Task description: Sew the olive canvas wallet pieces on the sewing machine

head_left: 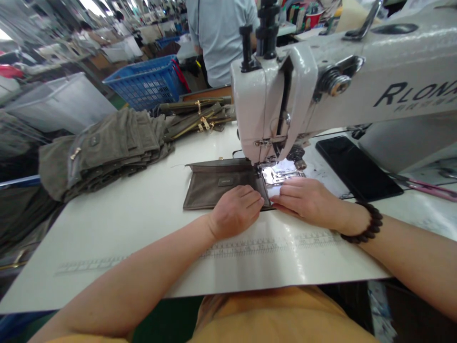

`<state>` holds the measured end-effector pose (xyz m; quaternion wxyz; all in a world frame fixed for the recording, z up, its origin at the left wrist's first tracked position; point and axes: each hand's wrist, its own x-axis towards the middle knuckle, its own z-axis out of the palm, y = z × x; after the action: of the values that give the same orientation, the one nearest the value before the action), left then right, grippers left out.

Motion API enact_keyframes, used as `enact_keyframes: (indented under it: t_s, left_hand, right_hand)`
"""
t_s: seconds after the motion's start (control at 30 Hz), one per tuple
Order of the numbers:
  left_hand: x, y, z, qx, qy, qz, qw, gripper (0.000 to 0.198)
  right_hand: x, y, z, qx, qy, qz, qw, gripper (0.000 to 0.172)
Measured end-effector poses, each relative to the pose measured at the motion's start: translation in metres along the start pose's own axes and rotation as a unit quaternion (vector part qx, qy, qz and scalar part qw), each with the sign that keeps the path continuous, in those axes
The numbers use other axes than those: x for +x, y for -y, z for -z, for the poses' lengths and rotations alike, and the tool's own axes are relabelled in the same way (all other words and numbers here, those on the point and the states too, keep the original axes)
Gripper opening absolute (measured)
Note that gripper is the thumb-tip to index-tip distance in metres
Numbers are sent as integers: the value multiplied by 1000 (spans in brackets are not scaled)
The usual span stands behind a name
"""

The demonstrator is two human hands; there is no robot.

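A dark olive fabric pouch panel with a small label patch lies flat on the sewing table, its right edge under the presser foot of the white sewing machine. My left hand rests on the panel's lower right part, fingers closed together and pressing the cloth. At the panel's right edge, my right hand has its fingers together, fingertips on the edge of the cloth beside the lit metal needle plate. My right thumb is mostly hidden. A dark bead bracelet circles my right wrist.
A stack of olive fabric pieces lies at the left, with zippered strips behind. A black phone and pink-handled scissors lie to the right. A blue basket and a person in a light shirt are beyond.
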<state>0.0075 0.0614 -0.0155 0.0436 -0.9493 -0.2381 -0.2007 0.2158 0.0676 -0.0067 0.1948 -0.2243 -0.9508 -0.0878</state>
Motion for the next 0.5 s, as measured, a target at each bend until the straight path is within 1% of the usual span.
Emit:
enact_keyframes:
  t_s: [0.2,0.43,0.5]
  left_hand:
    - [1,1,-1,27,20,-34,999,23]
    - [4,0,0,46,30,-43,998,23]
    - [4,0,1,48,33,-46,997,22]
  right_hand:
    - [1,-1,-2,14,2,32,999,27]
    - [4,0,0,24,16,48,998,34]
    - [3,0,-2,25,19,49,998,34]
